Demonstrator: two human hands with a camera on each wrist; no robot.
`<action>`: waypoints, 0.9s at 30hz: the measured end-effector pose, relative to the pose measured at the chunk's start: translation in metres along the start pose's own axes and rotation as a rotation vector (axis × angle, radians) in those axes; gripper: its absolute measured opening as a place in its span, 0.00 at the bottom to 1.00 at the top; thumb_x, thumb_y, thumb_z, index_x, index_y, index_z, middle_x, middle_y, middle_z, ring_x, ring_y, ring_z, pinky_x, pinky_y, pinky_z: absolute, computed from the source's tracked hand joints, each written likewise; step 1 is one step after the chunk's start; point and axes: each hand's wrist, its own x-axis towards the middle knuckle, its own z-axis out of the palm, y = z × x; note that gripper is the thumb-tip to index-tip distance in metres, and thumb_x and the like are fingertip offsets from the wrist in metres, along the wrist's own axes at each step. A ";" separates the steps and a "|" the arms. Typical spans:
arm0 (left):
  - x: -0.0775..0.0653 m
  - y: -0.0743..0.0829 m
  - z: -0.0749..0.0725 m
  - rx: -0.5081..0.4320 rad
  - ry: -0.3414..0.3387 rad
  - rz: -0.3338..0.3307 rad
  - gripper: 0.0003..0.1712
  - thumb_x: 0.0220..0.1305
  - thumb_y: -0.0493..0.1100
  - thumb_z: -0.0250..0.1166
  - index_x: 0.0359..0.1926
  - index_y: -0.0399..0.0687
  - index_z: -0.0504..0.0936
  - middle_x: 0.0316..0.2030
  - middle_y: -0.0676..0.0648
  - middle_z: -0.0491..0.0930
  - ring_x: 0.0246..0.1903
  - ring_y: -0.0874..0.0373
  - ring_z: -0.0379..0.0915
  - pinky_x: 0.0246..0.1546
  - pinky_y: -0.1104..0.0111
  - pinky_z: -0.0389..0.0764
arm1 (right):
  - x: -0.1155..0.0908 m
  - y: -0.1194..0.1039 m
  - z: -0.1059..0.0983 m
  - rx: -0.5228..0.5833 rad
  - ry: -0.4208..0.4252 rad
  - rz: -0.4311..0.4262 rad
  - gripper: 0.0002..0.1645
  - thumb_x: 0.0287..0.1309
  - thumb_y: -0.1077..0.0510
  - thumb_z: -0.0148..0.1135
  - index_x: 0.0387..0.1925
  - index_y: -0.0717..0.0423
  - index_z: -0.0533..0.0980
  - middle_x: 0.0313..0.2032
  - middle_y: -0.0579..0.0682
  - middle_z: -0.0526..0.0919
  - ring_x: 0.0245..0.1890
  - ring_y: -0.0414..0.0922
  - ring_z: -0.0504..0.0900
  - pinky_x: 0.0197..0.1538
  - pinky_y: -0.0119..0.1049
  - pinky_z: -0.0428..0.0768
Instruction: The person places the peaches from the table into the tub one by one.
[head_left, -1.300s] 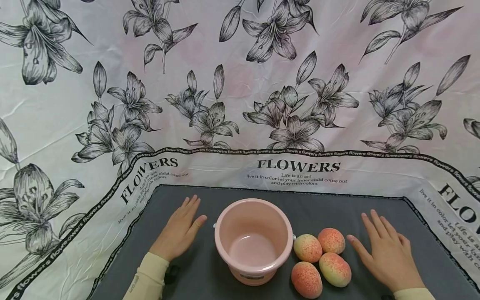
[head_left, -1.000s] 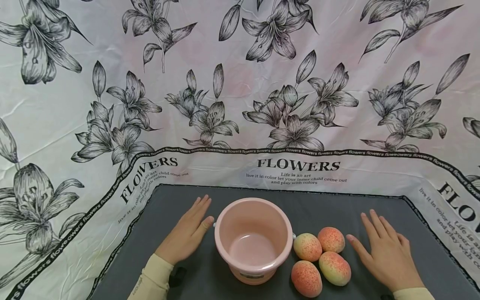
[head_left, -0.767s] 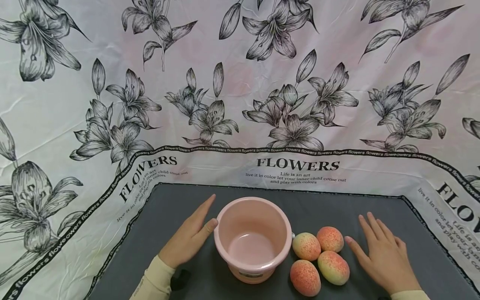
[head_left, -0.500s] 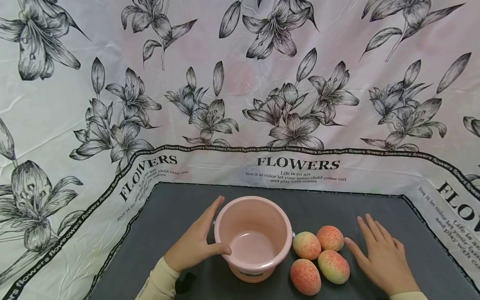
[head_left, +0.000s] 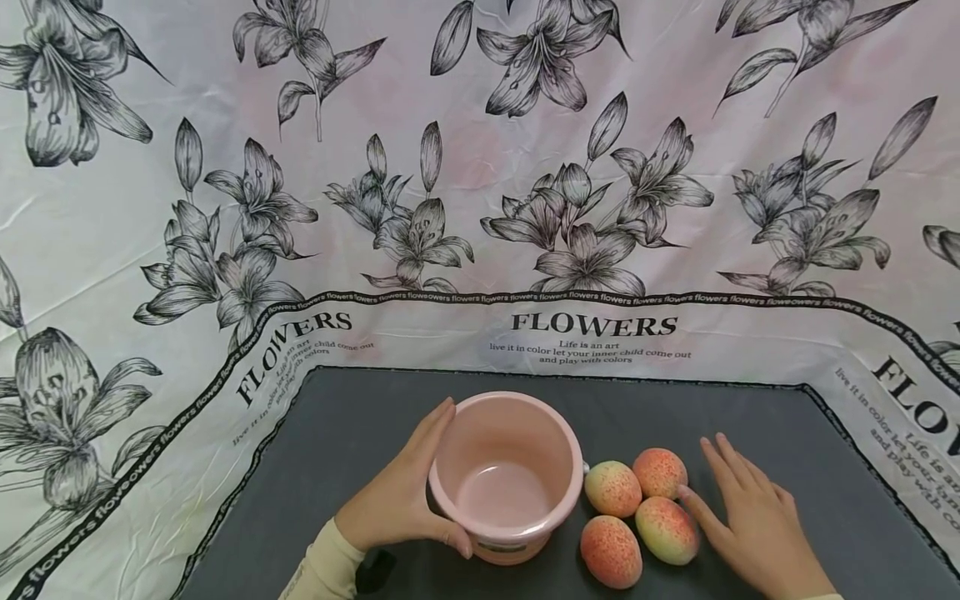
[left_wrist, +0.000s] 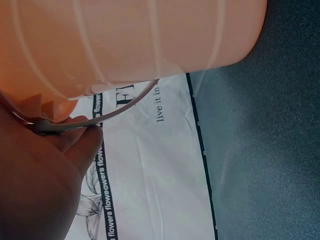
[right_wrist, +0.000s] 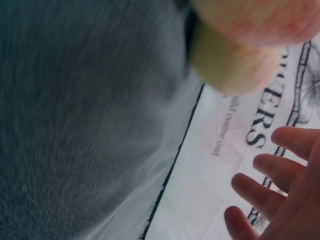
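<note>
A pink plastic bucket (head_left: pixel 507 525) stands upright on the dark grey part of the cloth, its inside bare. My left hand (head_left: pixel 401 496) grips its left side just under the rim, thumb at the front and fingers round the back. In the left wrist view, the thin bucket handle (left_wrist: pixel 127 106) hangs down past that hand. Several peaches (head_left: pixel 611 550), yellow-green with red speckles, lie in a cluster right of the bucket. Beside them my right hand (head_left: pixel 757 517) hovers with its fingers spread, the thumb tip close to the rear right peach (head_left: pixel 658 472).
A white cloth (head_left: pixel 420 329) printed with black lilies and the word FLOWERS covers the table and rises behind it. The grey area (head_left: pixel 360 400) has a dark border line. A black wrist device (head_left: pixel 375 571) shows under the left sleeve (head_left: pixel 326 567).
My left hand has moved right to the bucket and taken hold of its side. My right hand has shifted slightly left, nearer the peaches. The bucket and peaches keep their places.
</note>
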 end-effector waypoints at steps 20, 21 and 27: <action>0.001 0.003 0.001 0.017 0.008 -0.033 0.89 0.24 0.72 0.84 0.81 0.69 0.34 0.80 0.63 0.35 0.78 0.63 0.41 0.69 0.47 0.67 | -0.025 -0.034 -0.002 0.088 -0.186 0.089 0.61 0.48 0.14 0.56 0.68 0.54 0.71 0.60 0.63 0.78 0.57 0.64 0.79 0.51 0.60 0.79; 0.001 0.003 0.001 0.016 0.009 -0.035 0.89 0.24 0.72 0.84 0.81 0.69 0.34 0.80 0.63 0.35 0.78 0.64 0.41 0.69 0.47 0.67 | -0.027 -0.036 0.000 0.096 -0.176 0.090 0.61 0.46 0.14 0.57 0.67 0.53 0.71 0.60 0.62 0.78 0.55 0.63 0.80 0.50 0.59 0.79; -0.001 0.002 0.002 0.023 0.009 -0.044 0.89 0.25 0.72 0.84 0.81 0.70 0.34 0.80 0.64 0.35 0.78 0.64 0.42 0.69 0.47 0.67 | -0.032 -0.042 0.011 0.144 -0.135 0.073 0.62 0.40 0.15 0.64 0.68 0.52 0.69 0.58 0.59 0.78 0.50 0.57 0.82 0.46 0.54 0.82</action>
